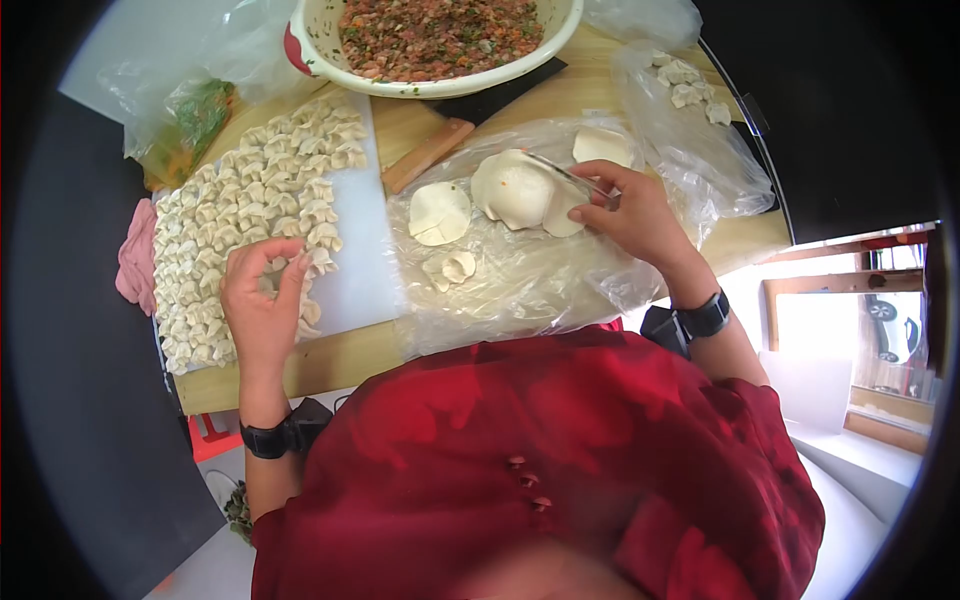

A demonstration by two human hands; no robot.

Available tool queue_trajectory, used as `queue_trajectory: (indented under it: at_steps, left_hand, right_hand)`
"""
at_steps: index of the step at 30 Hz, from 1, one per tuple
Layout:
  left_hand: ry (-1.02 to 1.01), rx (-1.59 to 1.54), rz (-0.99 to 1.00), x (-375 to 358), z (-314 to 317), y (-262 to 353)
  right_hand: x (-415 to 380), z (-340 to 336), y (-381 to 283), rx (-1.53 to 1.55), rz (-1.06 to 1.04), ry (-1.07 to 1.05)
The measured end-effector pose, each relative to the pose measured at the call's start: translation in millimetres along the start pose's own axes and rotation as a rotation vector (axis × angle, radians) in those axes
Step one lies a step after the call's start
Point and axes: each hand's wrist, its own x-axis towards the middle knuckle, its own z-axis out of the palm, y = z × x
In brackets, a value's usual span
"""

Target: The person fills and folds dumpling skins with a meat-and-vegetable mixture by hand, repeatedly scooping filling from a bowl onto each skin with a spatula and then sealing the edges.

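My left hand (262, 295) is over the right edge of the rows of folded dumplings (230, 215), thumb and forefinger pinched on a dumpling (320, 262). These dumplings cover most of a white board (362, 250). In my right hand (640, 215) is a thin, shiny utensil (560, 170), its tip above a stack of round dough wrappers (510, 190). One loose wrapper (440, 213) lies left of the stack, another (602, 147) behind my right hand. A small curled dough piece (452, 268) rests nearer to me on the plastic sheet (500, 300).
At the back stands a white basin (430, 88) of minced filling (440, 35). A wooden handle (428, 155) lies in front of it. More dumplings (690, 88) sit on plastic at the back right. A plastic bag with greens (195, 115) and a pink cloth (138, 258) are at the left.
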Motion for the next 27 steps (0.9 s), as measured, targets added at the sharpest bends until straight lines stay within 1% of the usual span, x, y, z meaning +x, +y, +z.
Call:
queue_trajectory:
  at_steps: [1, 2, 3, 4, 5, 6, 7, 8, 9, 10, 12, 13, 14, 15, 16, 17, 18, 19, 21, 22, 23, 24, 25, 26, 27]
  left_hand:
    - [-0.002, -0.003, 0.005, 2.9, 1.7, 5.6]
    - [-0.033, -0.072, -0.023, 5.9, 3.2, 11.5]
    - [-0.064, -0.141, -0.051, 8.5, 6.0, 16.4]
    - [-0.066, -0.142, -0.045, 11.4, 10.4, 20.3]
    - [-0.111, -0.195, -0.026, 15.0, 15.1, 24.1]
    - [-0.156, -0.246, -0.008, 18.3, 19.3, 27.8]
    - [-0.157, -0.247, -0.003, 21.8, 22.9, 31.9]
    - [-0.197, -0.269, 0.037, 25.8, 26.1, 36.4]
    - [-0.237, -0.291, 0.077, 29.4, 29.1, 40.4]
    - [-0.236, -0.293, 0.080, 32.4, 31.8, 43.6]
    - [-0.453, -0.393, 0.059, 38.9, 38.1, 49.6]
    - [-0.449, -0.394, 0.060, 43.3, 43.6, 53.9]
    - [-0.566, -0.492, 0.046, 47.6, 50.7, 59.1]
    - [-0.681, -0.590, 0.033, 51.0, 57.9, 65.3]
    - [-0.675, -0.587, 0.037, 53.1, 67.0, 71.9]
    - [-0.651, -0.690, 0.057, 54.9, 77.9, 78.9]
    - [-0.624, -0.792, 0.078, 56.4, 84.8, 86.0]
    - [-0.612, -0.789, 0.087, 57.6, 88.0, 93.6]
    - [-0.866, -1.201, -0.222, 60.8, 91.2, 103.0]
    - [-0.933, -1.065, -0.239, 64.8, 92.2, 99.7]
    - [-0.926, -1.061, -0.233, 65.7, 95.0, 96.3]
    - [-0.916, -1.155, -0.375, 65.6, 97.7, 93.7]
    - [-0.904, -1.245, -0.520, 65.6, 98.2, 91.8]
    - [-0.902, -1.240, -0.515, 65.5, 96.6, 90.6]
    - [-0.807, -1.263, -0.582, 65.1, 93.8, 90.7]
  right_hand:
    - [0.6, 2.4, -0.2, 0.021, -0.002, -0.019]
    - [1.9, 4.7, 0.8, 0.020, 0.001, -0.014]
    - [3.4, 6.8, 1.9, 0.015, -0.031, -0.006]
    - [4.7, 6.9, 2.7, 0.012, -0.063, 0.003]
    - [6.3, 5.1, 3.0, 0.012, -0.063, 0.009]
    - [7.9, 3.5, 3.2, -0.024, -0.043, -0.029]
    - [8.6, 2.1, 3.2, -0.061, -0.023, -0.068]
    - [8.8, 1.6, 4.4, -0.062, -0.024, -0.063]
    - [8.8, 1.7, 5.2, -0.010, -0.011, -0.054]
    - [8.5, 1.3, 3.9, 0.042, 0.003, -0.046]
    - [1.8, -12.1, -13.6, 0.040, 0.021, -0.069]
    - [0.5, -19.5, -25.8, 0.040, 0.039, -0.097]
    - [1.7, -24.3, -34.1, 0.040, 0.037, -0.097]
    - [4.0, -28.4, -41.9, 0.161, -0.019, -0.156]
    - [7.1, -29.4, -47.6, 0.280, -0.080, -0.214]
    - [10.2, -26.3, -53.2, 0.279, -0.090, -0.212]
    - [13.3, -21.4, -60.7, 0.431, -0.107, -0.289]
    - [17.0, -16.7, -68.3, 0.582, -0.124, -0.367]
    - [23.6, -9.1, -81.8, 0.545, -0.134, -0.373]
    - [26.6, -6.7, -89.3, 0.543, -0.156, -0.349]
    - [30.0, -5.7, -93.7, 0.542, -0.177, -0.326]
    - [39.0, -0.1, -93.9, 0.570, -0.309, -0.234]
    - [47.5, -5.5, -95.5, 0.572, -0.317, -0.233]
    - [56.8, -15.9, -99.4, 0.452, -0.334, -0.214]
    - [68.0, -25.0, -103.0, 0.333, -0.348, -0.194]
